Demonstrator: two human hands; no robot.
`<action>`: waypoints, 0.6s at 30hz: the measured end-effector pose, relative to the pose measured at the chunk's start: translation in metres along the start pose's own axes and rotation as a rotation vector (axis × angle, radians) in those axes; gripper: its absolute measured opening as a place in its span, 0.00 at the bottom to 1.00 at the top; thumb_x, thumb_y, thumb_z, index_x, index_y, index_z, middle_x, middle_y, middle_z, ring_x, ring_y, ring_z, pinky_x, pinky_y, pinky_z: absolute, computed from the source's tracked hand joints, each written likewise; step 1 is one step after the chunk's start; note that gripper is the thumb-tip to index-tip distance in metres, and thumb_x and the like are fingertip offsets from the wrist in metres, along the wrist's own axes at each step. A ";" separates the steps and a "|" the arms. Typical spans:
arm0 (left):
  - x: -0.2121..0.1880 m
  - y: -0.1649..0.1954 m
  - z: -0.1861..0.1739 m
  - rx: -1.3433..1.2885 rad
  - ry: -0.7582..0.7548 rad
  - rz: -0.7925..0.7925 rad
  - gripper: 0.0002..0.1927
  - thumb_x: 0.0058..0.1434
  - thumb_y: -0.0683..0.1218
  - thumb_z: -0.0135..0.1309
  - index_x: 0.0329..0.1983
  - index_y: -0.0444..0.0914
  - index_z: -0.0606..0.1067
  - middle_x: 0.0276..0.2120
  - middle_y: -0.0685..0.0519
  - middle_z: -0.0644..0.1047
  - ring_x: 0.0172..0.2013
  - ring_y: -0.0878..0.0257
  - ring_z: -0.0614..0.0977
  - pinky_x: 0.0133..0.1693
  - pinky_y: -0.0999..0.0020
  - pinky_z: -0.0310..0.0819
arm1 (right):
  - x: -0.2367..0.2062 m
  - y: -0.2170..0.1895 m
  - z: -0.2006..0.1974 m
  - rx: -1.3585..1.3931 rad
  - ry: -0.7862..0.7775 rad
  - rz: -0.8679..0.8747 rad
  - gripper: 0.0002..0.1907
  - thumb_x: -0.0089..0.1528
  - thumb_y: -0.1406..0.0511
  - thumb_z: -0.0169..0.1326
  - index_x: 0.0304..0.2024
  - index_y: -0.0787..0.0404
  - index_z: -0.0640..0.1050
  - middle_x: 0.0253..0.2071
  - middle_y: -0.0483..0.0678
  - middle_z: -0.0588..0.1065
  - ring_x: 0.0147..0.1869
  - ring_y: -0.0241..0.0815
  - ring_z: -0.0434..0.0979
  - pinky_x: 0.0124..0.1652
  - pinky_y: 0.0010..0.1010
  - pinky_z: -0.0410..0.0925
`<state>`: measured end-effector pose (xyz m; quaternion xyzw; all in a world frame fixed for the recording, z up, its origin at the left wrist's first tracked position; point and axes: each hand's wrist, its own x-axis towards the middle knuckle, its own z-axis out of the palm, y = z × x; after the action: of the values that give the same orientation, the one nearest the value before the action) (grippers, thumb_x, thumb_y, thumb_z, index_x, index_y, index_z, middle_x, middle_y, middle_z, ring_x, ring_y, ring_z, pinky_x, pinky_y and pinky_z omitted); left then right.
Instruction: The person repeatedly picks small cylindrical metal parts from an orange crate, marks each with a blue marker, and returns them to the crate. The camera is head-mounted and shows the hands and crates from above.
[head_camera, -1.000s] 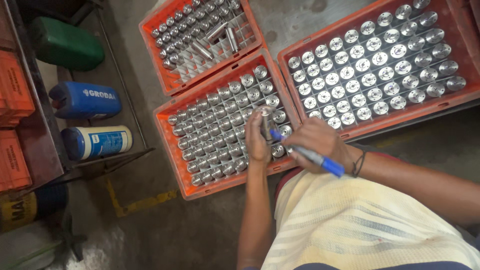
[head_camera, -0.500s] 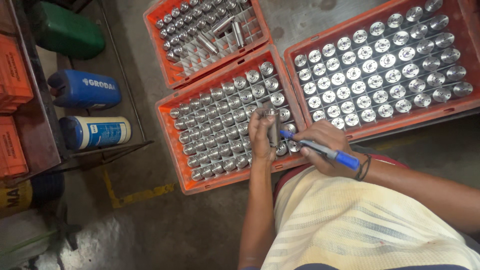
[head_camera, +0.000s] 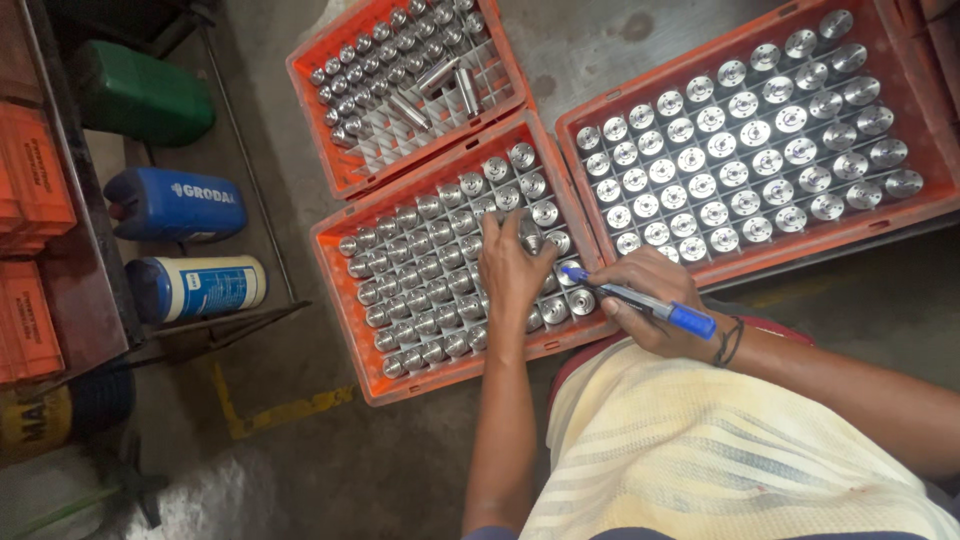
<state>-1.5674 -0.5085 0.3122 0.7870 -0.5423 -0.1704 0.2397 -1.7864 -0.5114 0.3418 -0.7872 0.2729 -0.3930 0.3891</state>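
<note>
My left hand (head_camera: 511, 270) rests on the shiny metal cylinders (head_camera: 430, 270) standing in the near orange crate (head_camera: 352, 310), its fingers curled around one cylinder near the crate's right side. Just to the right, my right hand (head_camera: 650, 300) grips a blue marker pen (head_camera: 640, 298), whose tip points left at the cylinder tops beside my left hand. Both hands sit at that crate's lower right corner.
A second orange crate (head_camera: 700, 262) at the right holds rows of flanged metal parts. A third crate (head_camera: 305, 100) behind holds cylinders, some lying loose. At the left, a metal rack carries a green can (head_camera: 140, 95), a blue can (head_camera: 175, 205) and a blue-white canister (head_camera: 195, 288).
My left hand has settled lower on the cylinders. The pen in my right hand has tilted flatter and its tip moved close to the part tops.
</note>
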 end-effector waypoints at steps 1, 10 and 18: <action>0.000 -0.001 0.002 -0.015 0.000 -0.012 0.27 0.43 0.47 0.69 0.49 0.37 0.79 0.44 0.43 0.75 0.37 0.46 0.81 0.40 0.52 0.76 | 0.000 -0.001 -0.001 -0.005 0.009 -0.003 0.11 0.61 0.67 0.57 0.45 0.65 0.79 0.39 0.51 0.79 0.43 0.49 0.79 0.44 0.37 0.69; 0.009 -0.010 0.006 -0.057 0.156 -0.059 0.23 0.51 0.52 0.70 0.46 0.35 0.80 0.43 0.45 0.78 0.35 0.52 0.82 0.37 0.57 0.77 | 0.000 -0.004 -0.006 0.000 0.016 0.027 0.10 0.62 0.67 0.56 0.45 0.64 0.79 0.38 0.51 0.79 0.43 0.49 0.79 0.44 0.38 0.70; 0.024 0.006 0.014 0.100 -0.094 -0.106 0.27 0.45 0.57 0.73 0.44 0.38 0.83 0.40 0.48 0.80 0.38 0.54 0.83 0.41 0.56 0.78 | -0.005 0.000 -0.005 -0.015 0.005 0.020 0.11 0.62 0.66 0.55 0.46 0.64 0.78 0.38 0.52 0.79 0.43 0.49 0.79 0.44 0.37 0.69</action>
<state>-1.5711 -0.5351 0.3039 0.8167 -0.5184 -0.1922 0.1650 -1.7932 -0.5094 0.3420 -0.7864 0.2845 -0.3890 0.3864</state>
